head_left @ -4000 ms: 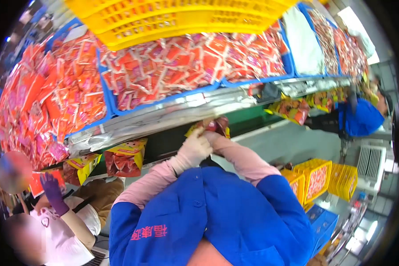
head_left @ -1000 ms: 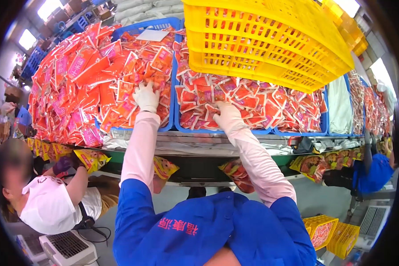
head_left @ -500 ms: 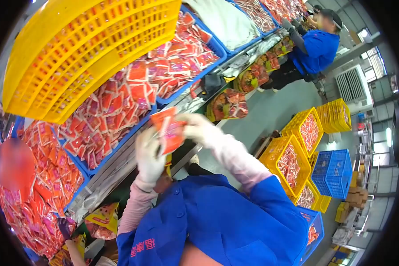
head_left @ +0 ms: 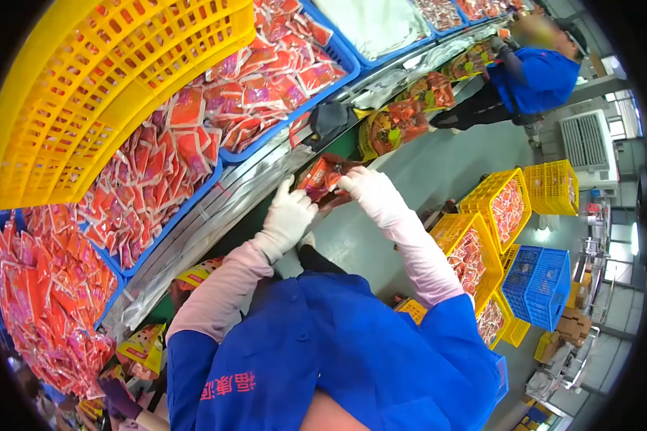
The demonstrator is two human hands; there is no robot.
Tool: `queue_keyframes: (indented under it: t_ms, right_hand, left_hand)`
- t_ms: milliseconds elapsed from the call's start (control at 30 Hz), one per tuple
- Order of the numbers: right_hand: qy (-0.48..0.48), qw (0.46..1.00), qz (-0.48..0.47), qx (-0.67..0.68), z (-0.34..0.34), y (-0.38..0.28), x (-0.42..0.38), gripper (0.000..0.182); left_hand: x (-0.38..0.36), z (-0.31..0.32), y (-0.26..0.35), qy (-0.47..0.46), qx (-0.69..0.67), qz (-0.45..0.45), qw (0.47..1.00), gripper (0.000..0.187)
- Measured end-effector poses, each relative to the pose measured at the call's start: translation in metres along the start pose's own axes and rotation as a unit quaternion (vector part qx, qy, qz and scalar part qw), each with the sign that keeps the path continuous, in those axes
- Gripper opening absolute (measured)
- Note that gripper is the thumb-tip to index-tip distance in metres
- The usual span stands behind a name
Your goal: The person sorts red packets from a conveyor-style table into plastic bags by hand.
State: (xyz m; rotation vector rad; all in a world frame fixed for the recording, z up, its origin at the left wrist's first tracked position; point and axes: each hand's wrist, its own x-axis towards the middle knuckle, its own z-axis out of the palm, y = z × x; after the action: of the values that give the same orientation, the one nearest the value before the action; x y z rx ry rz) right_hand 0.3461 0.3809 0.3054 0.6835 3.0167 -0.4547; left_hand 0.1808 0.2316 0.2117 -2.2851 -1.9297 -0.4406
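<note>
My gloved left hand (head_left: 287, 219) is at the near left edge of an open plastic bag (head_left: 336, 200), its index finger sticking out and its other fingers curled at the rim. With pinched fingers, my gloved right hand (head_left: 370, 188) grips the bag's right edge. A red sachet (head_left: 319, 174) shows in the bag's mouth between both hands; what lies deeper is hidden. Beyond them, blue trays (head_left: 226, 154) heaped with red sachets (head_left: 158, 169) stand along the bench.
A large yellow crate (head_left: 115, 93) rests tilted over the sachets. Filled bags (head_left: 388, 133) hang along the bench edge. Yellow crates (head_left: 507, 208) and a blue crate (head_left: 535, 276) stand at right. A co-worker (head_left: 539, 79) is at the far end; another's dark-gloved hand (head_left: 118, 399) is lower left.
The sachet that was held up between both hands is now down at the mouth of an open bag. Both hands have moved right, away from the trays, and the view has shifted.
</note>
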Motion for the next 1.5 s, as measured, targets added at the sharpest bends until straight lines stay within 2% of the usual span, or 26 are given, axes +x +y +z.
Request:
queue_keyframes:
  t_ms: [100, 200, 267, 300, 367, 433, 500, 533, 600, 667, 733, 800, 867, 900, 967, 1000, 1067, 1100, 1133, 1200, 1233, 1267, 1300, 1400, 1467, 1500]
  right_hand:
    - [-0.076, 0.97, -0.204, -0.111, 0.018, -0.016, 0.033, 0.012]
    - [-0.291, 0.918, -0.226, -0.149, 0.073, -0.049, 0.069, 0.016]
    - [-0.285, 0.949, -0.137, -0.005, 0.137, -0.051, 0.073, 0.017]
    - [-0.246, 0.949, -0.192, 0.046, 0.241, -0.021, 0.076, 0.017]
    - [-0.243, 0.949, -0.174, 0.096, 0.213, -0.051, 0.071, 0.015]
    - [-0.288, 0.94, -0.138, 0.121, 0.197, -0.066, 0.064, 0.016]
    - [-0.151, 0.95, -0.27, -0.036, 0.176, -0.067, 0.06, 0.017]
    - [-0.154, 0.948, -0.276, -0.039, 0.18, -0.068, 0.065, 0.017]
    - [-0.376, 0.903, -0.147, -0.148, 0.198, -0.072, 0.074, 0.023]
    - [-0.369, 0.889, -0.16, -0.22, 0.189, -0.091, 0.075, 0.023]
    - [-0.332, 0.897, -0.187, -0.222, 0.221, -0.09, 0.074, 0.017]
    - [-0.281, 0.929, -0.117, -0.212, 0.201, -0.117, 0.062, 0.014]
    - [-0.279, 0.895, -0.253, -0.238, 0.185, -0.131, 0.065, 0.014]
    - [-0.317, 0.903, -0.239, -0.165, 0.162, -0.149, 0.071, 0.019]
    - [-0.348, 0.898, -0.189, -0.189, 0.156, -0.178, 0.073, 0.023]
    - [-0.347, 0.896, -0.201, -0.191, 0.189, -0.176, 0.064, 0.023]
    - [-0.104, 0.973, -0.166, 0.124, 0.268, -0.143, 0.059, 0.023]
    - [-0.262, 0.943, -0.205, -0.028, 0.244, -0.146, 0.065, 0.027]
    - [-0.256, 0.944, -0.206, -0.032, 0.222, -0.16, 0.075, 0.027]
    - [-0.439, 0.87, -0.206, -0.092, 0.155, -0.218, 0.097, 0.03]
    - [-0.438, 0.863, -0.231, -0.102, 0.105, -0.25, 0.109, 0.025]
    - [-0.354, 0.855, -0.377, -0.035, 0.089, -0.257, 0.125, 0.023]
    - [-0.287, 0.892, -0.346, -0.049, 0.067, -0.293, 0.136, 0.022]
    - [-0.056, 0.927, -0.341, 0.144, 0.086, -0.384, 0.184, 0.027]
    - [0.05, 0.916, -0.37, 0.148, 0.143, -0.427, 0.225, 0.034]
    - [-0.202, 0.917, -0.243, 0.241, 0.095, -0.459, 0.213, 0.039]
  left_hand:
    - [-0.025, -0.012, -0.01, 0.026, -0.036, 0.004, 0.999, 0.01]
    - [-0.041, -0.029, -0.008, 0.054, -0.058, -0.007, 0.997, 0.008]
    - [-0.056, -0.029, -0.007, 0.073, -0.089, -0.012, 0.993, 0.006]
    - [-0.065, -0.022, -0.004, 0.077, -0.086, -0.022, 0.993, 0.006]
    - [-0.085, -0.025, -0.001, 0.015, -0.066, -0.046, 0.997, 0.004]
    - [-0.097, -0.032, -0.004, 0.058, -0.071, -0.063, 0.994, 0.004]
    - [-0.107, -0.04, -0.01, 0.091, -0.076, -0.074, 0.99, 0.003]
    - [-0.111, -0.044, -0.012, 0.095, -0.075, -0.08, 0.989, 0.003]
    - [-0.119, -0.052, -0.014, 0.11, -0.109, -0.074, 0.985, 0.004]
    - [-0.127, -0.053, -0.013, 0.045, -0.019, -0.041, 0.998, 0.004]
    - [-0.139, -0.041, -0.011, 0.071, -0.087, -0.051, 0.992, 0.005]
    - [-0.152, -0.039, -0.013, 0.132, -0.099, -0.07, 0.984, 0.007]
    - [-0.168, -0.039, -0.018, 0.083, -0.039, -0.066, 0.994, 0.008]
    - [-0.175, -0.042, -0.021, 0.112, -0.056, -0.072, 0.989, 0.008]
    - [-0.182, -0.057, -0.021, 0.121, -0.079, -0.089, 0.986, 0.008]
    - [-0.186, -0.058, -0.021, 0.136, -0.103, -0.09, 0.981, 0.008]
    - [-0.197, -0.061, -0.022, 0.122, -0.068, -0.079, 0.987, 0.008]
    - [-0.203, -0.069, -0.028, 0.129, -0.063, -0.078, 0.987, 0.008]
    - [-0.216, -0.088, -0.037, 0.136, -0.074, -0.118, 0.981, 0.007]
    - [-0.253, -0.149, -0.067, 0.175, -0.036, -0.252, 0.951, 0.01]
    - [-0.284, -0.154, -0.099, 0.31, -0.013, -0.282, 0.908, 0.015]
    - [-0.317, -0.176, -0.133, 0.322, 0.031, -0.357, 0.876, 0.016]
    - [-0.346, -0.185, -0.163, 0.278, 0.094, -0.485, 0.824, 0.017]
    - [-0.4, -0.197, -0.245, 0.242, 0.295, -0.524, 0.762, 0.029]
    - [-0.426, -0.173, -0.269, 0.088, 0.253, -0.599, 0.755, 0.039]
    - [-0.431, -0.166, -0.269, 0.062, 0.254, -0.579, 0.773, 0.035]
